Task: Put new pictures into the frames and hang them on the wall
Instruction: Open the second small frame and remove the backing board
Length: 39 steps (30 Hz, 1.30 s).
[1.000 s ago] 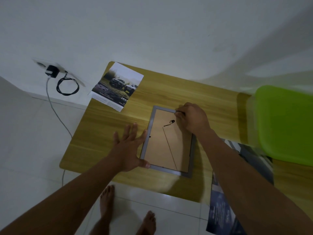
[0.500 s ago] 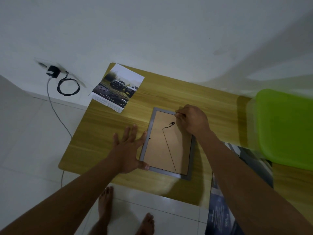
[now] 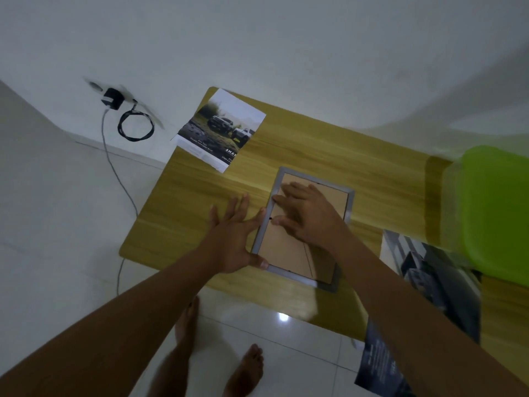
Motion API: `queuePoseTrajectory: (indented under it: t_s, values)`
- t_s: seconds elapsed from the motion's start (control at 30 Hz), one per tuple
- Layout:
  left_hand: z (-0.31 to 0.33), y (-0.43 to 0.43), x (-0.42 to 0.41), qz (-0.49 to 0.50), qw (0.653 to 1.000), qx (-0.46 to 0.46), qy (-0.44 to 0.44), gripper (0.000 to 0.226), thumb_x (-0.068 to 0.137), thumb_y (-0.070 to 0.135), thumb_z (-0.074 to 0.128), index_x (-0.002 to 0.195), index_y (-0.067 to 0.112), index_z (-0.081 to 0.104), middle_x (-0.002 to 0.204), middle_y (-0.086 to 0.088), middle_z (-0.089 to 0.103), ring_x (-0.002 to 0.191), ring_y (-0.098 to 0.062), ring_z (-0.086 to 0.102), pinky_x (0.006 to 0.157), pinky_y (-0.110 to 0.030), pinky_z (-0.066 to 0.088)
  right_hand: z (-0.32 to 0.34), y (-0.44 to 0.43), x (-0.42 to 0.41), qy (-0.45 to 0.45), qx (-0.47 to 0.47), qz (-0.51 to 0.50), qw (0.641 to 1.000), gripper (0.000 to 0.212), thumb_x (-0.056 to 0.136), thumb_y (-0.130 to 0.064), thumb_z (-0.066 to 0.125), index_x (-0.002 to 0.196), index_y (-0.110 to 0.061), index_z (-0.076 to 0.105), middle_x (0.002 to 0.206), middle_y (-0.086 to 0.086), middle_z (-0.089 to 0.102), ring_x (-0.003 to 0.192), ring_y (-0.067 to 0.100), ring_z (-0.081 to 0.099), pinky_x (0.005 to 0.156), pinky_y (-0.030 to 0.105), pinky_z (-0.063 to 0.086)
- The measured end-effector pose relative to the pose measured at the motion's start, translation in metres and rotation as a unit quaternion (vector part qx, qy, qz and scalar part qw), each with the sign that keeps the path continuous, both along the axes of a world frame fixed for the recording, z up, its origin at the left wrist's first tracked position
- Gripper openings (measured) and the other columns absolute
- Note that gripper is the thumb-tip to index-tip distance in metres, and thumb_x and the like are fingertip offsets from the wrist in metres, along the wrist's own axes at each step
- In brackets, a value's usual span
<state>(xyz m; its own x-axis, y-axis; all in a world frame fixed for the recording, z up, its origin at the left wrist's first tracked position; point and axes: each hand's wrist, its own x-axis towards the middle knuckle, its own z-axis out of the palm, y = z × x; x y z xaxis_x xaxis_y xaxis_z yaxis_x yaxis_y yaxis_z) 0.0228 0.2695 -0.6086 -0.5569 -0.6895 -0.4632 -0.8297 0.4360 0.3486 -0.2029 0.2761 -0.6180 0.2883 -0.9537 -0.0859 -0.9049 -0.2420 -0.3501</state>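
White wall and pale tiles surround our wooden table [image 3: 183,213]. We spread our right hand [image 3: 305,216] flat on the brown backing of the grey frame [image 3: 349,202] — face down, mid-table — while our left hand [image 3: 233,239], fingers splayed, braces its left edge. A truck picture [image 3: 220,130] lies near the far corner.

My right hand [image 3: 307,216] has left the top edge of the frame [image 3: 347,209], where its fingertips were pinched by the hanger a second ago. It now lies spread flat on the brown backing [image 3: 286,247], fingers pointing to the frame's left side. The hanger is hidden under it now. The frame itself seems to have turned slightly on the table [image 3: 200,202], though my view shifted too.
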Motion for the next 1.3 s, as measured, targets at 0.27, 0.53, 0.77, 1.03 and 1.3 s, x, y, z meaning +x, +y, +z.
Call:
queuePoseTrajectory:
  t_s: [0.27,0.53,0.77,1.03,1.3]
  values:
    - [-0.005,0.000,0.002,0.001,1.000,-0.004,0.007,0.117,0.063,0.078,0.064,0.153,0.038,0.000,0.157,-0.005,-0.029,0.142,-0.026,-0.032,0.111,-0.060,-0.018,-0.008,-0.004,0.005,0.010,-0.040,-0.016,0.999,0.063,0.089,-0.068,0.043,0.126,-0.022,0.066,0.138,0.004,0.058,0.131,0.027,0.051,0.104,0.049,0.042]
    - [-0.006,0.000,0.003,-0.006,1.000,-0.008,0.004,0.117,0.064,0.079,0.061,0.153,0.037,-0.001,0.157,-0.005,-0.029,0.142,-0.026,-0.032,0.110,-0.060,-0.017,-0.010,-0.002,0.007,0.015,-0.088,-0.031,0.996,0.049,0.088,-0.057,0.054,0.119,-0.022,0.071,0.129,0.001,0.065,0.126,0.026,0.056,0.101,0.049,0.045]
    - [-0.005,-0.001,0.003,-0.011,1.000,-0.010,-0.005,0.116,0.065,0.079,0.060,0.153,0.037,-0.002,0.156,-0.005,-0.030,0.141,-0.026,-0.033,0.110,-0.060,-0.017,-0.012,-0.003,0.007,0.029,-0.075,-0.033,0.996,0.048,0.091,-0.056,0.051,0.122,-0.024,0.068,0.132,-0.002,0.063,0.129,0.025,0.053,0.103,0.048,0.043]
    - [-0.006,-0.001,0.003,-0.017,1.000,-0.014,-0.014,0.115,0.067,0.080,0.059,0.153,0.037,-0.005,0.156,-0.005,-0.031,0.142,-0.027,-0.033,0.112,-0.062,-0.014,-0.005,-0.004,0.012,0.020,-0.069,-0.044,0.996,0.062,0.088,-0.067,0.037,0.119,-0.024,0.070,0.129,-0.001,0.065,0.127,0.024,0.055,0.102,0.048,0.043]
    - [-0.006,-0.001,0.003,-0.011,1.000,-0.012,-0.006,0.116,0.065,0.078,0.061,0.152,0.038,-0.004,0.156,-0.005,-0.031,0.141,-0.025,-0.034,0.112,-0.061,-0.016,0.001,-0.005,0.012,0.028,-0.045,-0.029,0.998,0.073,0.087,-0.076,0.029,0.123,-0.024,0.067,0.129,-0.002,0.063,0.130,0.027,0.051,0.103,0.050,0.040]
